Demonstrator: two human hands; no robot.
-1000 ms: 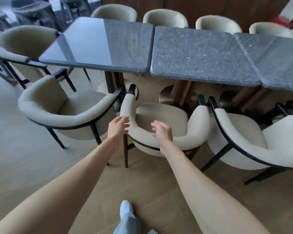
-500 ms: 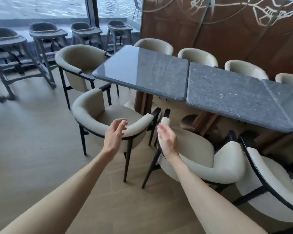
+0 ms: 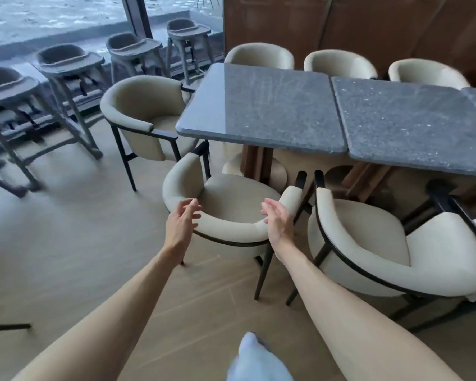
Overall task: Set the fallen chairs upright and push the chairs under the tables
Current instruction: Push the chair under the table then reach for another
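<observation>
Both hands reach forward with fingers loosely spread, grasping nothing: the left hand (image 3: 182,225) hovers at the left end of the curved backrest of a cream upholstered tub chair with thin black legs (image 3: 226,207), the right hand (image 3: 278,225) at its right end; contact cannot be told. This chair stands upright, pulled out from the dark grey speckled stone worktop (image 3: 261,108). Just beside it on the right stands a second cream tub chair (image 3: 396,257), their black arm tips nearly touching. A third cream chair (image 3: 140,116) sits at the worktop's left end, and more line the far side. Grey high chairs (image 3: 66,64) stand by the window, over a pale wood-plank floor (image 3: 66,243).
</observation>
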